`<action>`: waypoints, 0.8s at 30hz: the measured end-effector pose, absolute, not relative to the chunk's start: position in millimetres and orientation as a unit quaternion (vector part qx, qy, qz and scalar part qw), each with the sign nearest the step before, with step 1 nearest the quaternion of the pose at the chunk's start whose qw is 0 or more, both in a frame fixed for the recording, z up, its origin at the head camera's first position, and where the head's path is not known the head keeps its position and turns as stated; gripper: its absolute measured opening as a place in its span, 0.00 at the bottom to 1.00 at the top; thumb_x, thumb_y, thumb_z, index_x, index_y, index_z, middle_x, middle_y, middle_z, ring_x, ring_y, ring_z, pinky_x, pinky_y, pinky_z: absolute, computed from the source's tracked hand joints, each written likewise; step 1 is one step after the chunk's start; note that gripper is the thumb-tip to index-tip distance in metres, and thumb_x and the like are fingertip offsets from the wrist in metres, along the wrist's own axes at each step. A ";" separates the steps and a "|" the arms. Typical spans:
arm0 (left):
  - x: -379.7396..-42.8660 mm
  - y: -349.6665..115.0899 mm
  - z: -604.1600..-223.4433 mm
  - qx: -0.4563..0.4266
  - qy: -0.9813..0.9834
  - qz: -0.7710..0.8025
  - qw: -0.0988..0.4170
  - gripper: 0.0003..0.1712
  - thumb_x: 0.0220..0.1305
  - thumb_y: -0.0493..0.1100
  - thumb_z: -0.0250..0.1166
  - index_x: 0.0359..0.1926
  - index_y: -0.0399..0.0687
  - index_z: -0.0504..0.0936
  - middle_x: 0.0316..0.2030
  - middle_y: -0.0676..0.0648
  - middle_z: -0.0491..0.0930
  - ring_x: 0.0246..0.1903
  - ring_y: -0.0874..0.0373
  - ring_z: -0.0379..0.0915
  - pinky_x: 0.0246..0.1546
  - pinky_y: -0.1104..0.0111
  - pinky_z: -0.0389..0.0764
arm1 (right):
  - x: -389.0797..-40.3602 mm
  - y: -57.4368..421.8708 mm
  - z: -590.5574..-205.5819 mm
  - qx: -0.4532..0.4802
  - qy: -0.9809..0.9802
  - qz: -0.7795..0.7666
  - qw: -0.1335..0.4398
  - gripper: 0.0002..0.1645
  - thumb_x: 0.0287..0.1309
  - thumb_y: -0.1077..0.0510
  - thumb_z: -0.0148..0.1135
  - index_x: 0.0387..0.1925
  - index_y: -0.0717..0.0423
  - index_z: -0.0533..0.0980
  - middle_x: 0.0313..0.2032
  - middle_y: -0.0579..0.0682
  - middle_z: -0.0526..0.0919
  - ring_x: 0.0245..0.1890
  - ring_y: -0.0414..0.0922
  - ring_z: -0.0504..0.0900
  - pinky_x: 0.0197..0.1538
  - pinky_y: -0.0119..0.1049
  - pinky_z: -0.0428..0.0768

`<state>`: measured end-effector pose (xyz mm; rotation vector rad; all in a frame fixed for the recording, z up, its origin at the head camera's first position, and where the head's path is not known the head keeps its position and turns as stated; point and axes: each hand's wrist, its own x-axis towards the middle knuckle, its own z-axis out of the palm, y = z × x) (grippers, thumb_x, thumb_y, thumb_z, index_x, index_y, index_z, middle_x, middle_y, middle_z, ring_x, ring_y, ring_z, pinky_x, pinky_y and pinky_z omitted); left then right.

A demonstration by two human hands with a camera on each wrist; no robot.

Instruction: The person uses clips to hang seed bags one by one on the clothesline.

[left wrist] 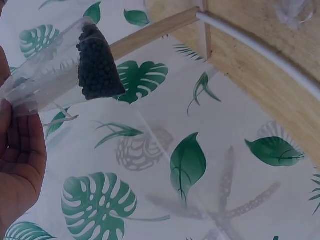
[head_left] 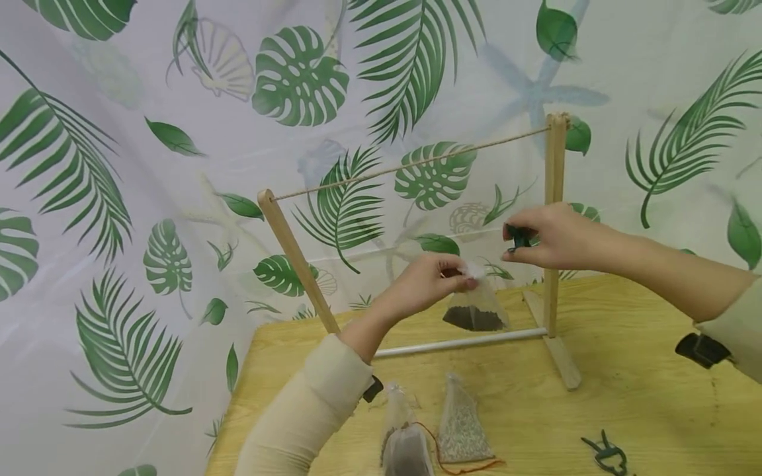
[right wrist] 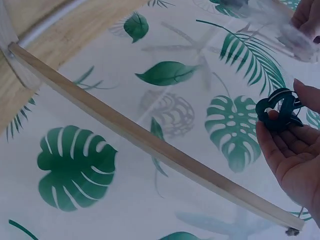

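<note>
My left hand (head_left: 425, 284) pinches the gathered top of a clear mesh drawstring bag (head_left: 474, 311), which hangs in front of the wooden rack. Small dark beads fill the bottom of this bag (left wrist: 97, 67) in the left wrist view. Near the rack's right post, my right hand (head_left: 550, 235) grips a dark green clip (right wrist: 277, 111) between thumb and fingers. A short gap separates the clip from the bag. Above both hands, a thin rope (head_left: 411, 165) runs between the tops of the two wooden posts (head_left: 553, 165).
A mesh bag of pale grains (head_left: 464, 430) lies on the wooden table (head_left: 655, 344). Beside it are filled bags (head_left: 407, 449) and an orange cord (head_left: 437, 456). Another dark clip (head_left: 608, 455) lies at the front right. A white bar (head_left: 458, 345) joins the rack's feet.
</note>
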<state>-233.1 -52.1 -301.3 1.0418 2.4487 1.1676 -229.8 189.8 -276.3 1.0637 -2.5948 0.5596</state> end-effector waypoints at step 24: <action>-278.9 -4.4 -261.9 0.255 0.827 0.501 0.012 0.13 0.68 0.44 0.58 0.45 0.42 0.84 0.37 0.47 0.85 0.37 0.62 0.79 0.39 0.75 0.78 | -248.8 201.5 -192.9 0.239 -0.871 0.406 0.137 0.12 0.61 0.53 0.62 0.43 0.51 0.84 0.34 0.29 0.83 0.36 0.36 0.74 0.37 0.25 0.67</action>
